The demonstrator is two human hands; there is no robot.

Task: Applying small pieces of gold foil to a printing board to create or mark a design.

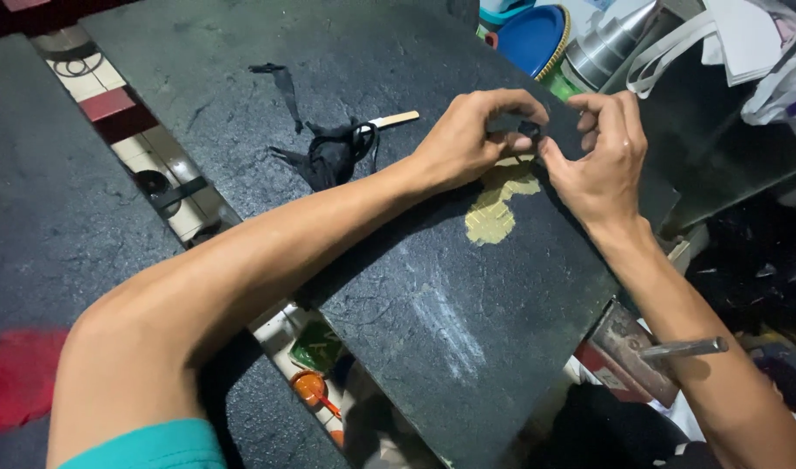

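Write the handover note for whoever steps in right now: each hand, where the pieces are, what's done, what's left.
Left hand: pinching a small black piece above the dark slab.
Right hand: fingertips on the same piece, a shared grip.
Black scraps and a pale flat stick lie on the slab, left of the hands; a yellow glue-like patch sits under the hands.
Done: cannot tell.
Left: the piece is not yet set down.
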